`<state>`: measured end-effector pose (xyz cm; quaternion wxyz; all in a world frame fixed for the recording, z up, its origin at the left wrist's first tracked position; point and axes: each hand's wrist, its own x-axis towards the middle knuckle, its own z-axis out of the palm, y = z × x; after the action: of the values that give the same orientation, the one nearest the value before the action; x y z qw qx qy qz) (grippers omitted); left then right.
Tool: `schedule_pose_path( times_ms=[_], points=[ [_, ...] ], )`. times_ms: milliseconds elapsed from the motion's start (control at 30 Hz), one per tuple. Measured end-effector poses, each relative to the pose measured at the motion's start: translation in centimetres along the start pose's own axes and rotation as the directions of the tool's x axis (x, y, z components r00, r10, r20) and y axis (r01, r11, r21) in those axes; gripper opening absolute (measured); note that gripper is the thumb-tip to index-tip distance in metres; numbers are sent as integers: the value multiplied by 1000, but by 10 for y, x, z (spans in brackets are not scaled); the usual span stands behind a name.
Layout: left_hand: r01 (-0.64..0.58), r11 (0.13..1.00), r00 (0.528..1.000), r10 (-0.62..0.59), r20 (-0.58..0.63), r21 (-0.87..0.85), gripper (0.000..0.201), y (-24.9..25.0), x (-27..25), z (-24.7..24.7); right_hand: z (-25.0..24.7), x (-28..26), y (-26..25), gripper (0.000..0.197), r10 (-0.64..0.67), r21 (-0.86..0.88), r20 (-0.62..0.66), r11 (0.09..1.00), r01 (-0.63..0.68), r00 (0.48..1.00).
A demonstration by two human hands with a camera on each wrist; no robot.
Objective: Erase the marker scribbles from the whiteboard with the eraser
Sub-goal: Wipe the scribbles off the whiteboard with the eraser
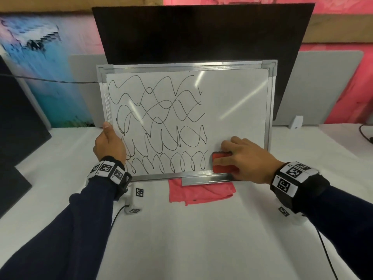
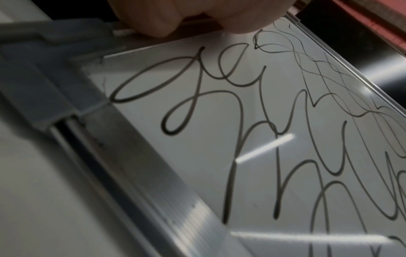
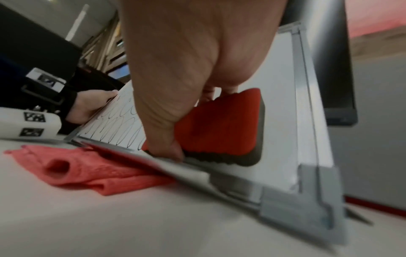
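Observation:
A silver-framed whiteboard [image 1: 238, 93] leans back against a dark panel on the table. Black marker scribbles [image 1: 157, 122] cover its left two thirds; the right third is bare white. My right hand [image 1: 240, 158] grips the red eraser [image 1: 221, 164] with its dark pad against the board's bottom edge, just right of the lowest loops. In the right wrist view the thumb and fingers pinch the eraser [image 3: 222, 125] from both sides. My left hand [image 1: 110, 144] holds the board's left frame, thumb on the front. The left wrist view shows the scribbles [image 2: 241, 121] close up beneath the fingers [image 2: 167, 15].
A pink cloth [image 1: 199, 191] lies on the white table under the board's bottom tray [image 1: 203, 180]. A dark panel [image 1: 201, 33] stands behind the board, grey dividers on both sides. A cable [image 1: 365, 134] runs at the far right, and another cable [image 1: 327, 253] trails from my right wrist.

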<state>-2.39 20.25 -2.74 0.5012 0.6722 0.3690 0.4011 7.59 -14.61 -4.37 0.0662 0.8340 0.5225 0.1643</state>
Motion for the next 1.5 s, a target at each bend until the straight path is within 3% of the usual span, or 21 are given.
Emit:
schedule_pose_path(
  times_ms=[200, 400, 533, 600, 667, 767, 833, 867, 967, 1033, 1100, 1200, 1266, 1366, 1500],
  points=[
    [-4, 1000, 1000, 4, 9, 1, 63, 1, -1, -1, -13, -12, 18, 56, 46, 2, 22, 999, -46, 999],
    [10, 1000, 1000, -10, 16, -20, 63, 3, -1, -1, -26, 34, 6, 66, 275, 221, -211, 948, -229, 938],
    [19, 1000, 999, -19, 33, -1, 64, 2, -1, -1, -17, 31, -5, 65, 104, 146, -77, 985, -92, 992],
    [13, 1000, 999, -13, 36, -2, 66, 3, -1, -1, -25, 24, 6, 64, 103, 129, -57, 987, -95, 993],
    [0, 1000, 999, 0, 34, 5, 69, 3, -2, -2, -40, 28, 21, 65, 209, 191, -132, 965, -182, 969],
    [4, 1000, 1000, -4, 29, 17, 74, 3, -1, -2, -62, 52, 36, 67, 407, 324, -292, 894, -311, 865],
    [14, 1000, 999, -14, 34, 17, 73, 5, -2, -2, -67, 71, 28, 68, 459, 379, -329, 865, -329, 825],
    [16, 1000, 999, -17, 38, 15, 71, 6, -3, -2, -64, 75, 19, 67, 447, 378, -328, 870, -318, 832],
    [16, 1000, 999, -16, 42, 4, 65, 8, -5, -2, -43, 66, 0, 66, 273, 269, -252, 941, -204, 928],
    [13, 1000, 999, -13, 49, 6, 64, 8, -4, -4, -40, 53, 3, 66, 225, 226, -204, 958, -178, 953],
    [16, 1000, 998, -16, 63, 12, 65, 8, -4, -4, -51, 53, 16, 66, 307, 248, -243, 937, -247, 920],
    [14, 1000, 998, -15, 62, 12, 67, 7, -4, -4, -80, 77, 32, 62, 484, 333, -391, 867, -370, 783],
    [18, 1000, 998, -19, 59, 7, 68, 7, -3, -4, -88, 99, 25, 60, 499, 347, -420, 860, -374, 758],
    [21, 1000, 998, -21, 58, -1, 70, 4, -1, -2, -73, 110, 4, 61, 391, 292, -416, 912, -287, 821],
    [20, 1000, 999, -20, 48, -6, 74, -3, 4, -1, -51, 83, 6, 63, 195, 147, -339, 977, -154, 920]
  ],
)
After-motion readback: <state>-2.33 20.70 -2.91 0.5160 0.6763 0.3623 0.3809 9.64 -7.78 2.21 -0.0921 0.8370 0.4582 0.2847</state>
